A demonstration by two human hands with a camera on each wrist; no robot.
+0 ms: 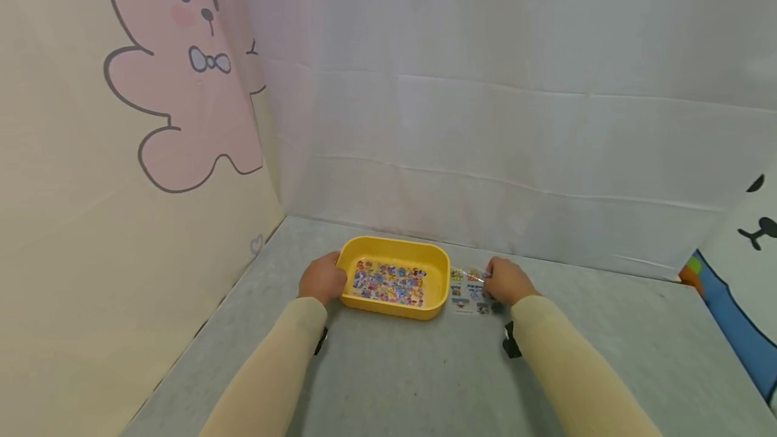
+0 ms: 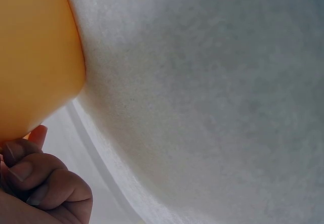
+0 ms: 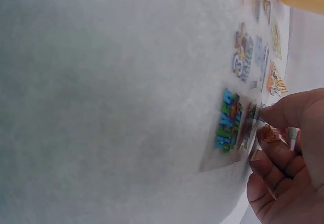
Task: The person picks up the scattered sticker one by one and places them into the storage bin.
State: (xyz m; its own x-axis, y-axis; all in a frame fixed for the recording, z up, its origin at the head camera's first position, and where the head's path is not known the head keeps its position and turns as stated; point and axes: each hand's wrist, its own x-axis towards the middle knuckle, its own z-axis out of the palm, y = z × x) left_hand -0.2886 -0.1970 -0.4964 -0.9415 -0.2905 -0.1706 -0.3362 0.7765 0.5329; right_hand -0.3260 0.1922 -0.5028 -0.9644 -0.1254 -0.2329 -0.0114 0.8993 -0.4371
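A yellow plastic tray (image 1: pixel 388 310) sits on the grey table, with many small colourful stickers or cutouts (image 1: pixel 388 282) spread over its bottom. My left hand (image 1: pixel 322 278) grips the tray's left rim; in the left wrist view its curled fingers (image 2: pixel 55 181) are against the tray's orange-looking wall (image 2: pixel 40 57). Right of the tray lies a clear sticker sheet (image 1: pixel 466 303) printed with small coloured pictures and lettering. My right hand (image 1: pixel 508 280) pinches this sheet at its far right part, thumb against forefinger. In the right wrist view, the fingers partly hide the pinched part.
Grey cloth-like covering lies over the table (image 1: pixel 413 383). A white curtain (image 1: pixel 485 154) hangs along the back edge. On the left stands a cream sheet with a pink bear (image 1: pixel 188 86), and another printed sheet (image 1: pixel 740 315) is at the right.
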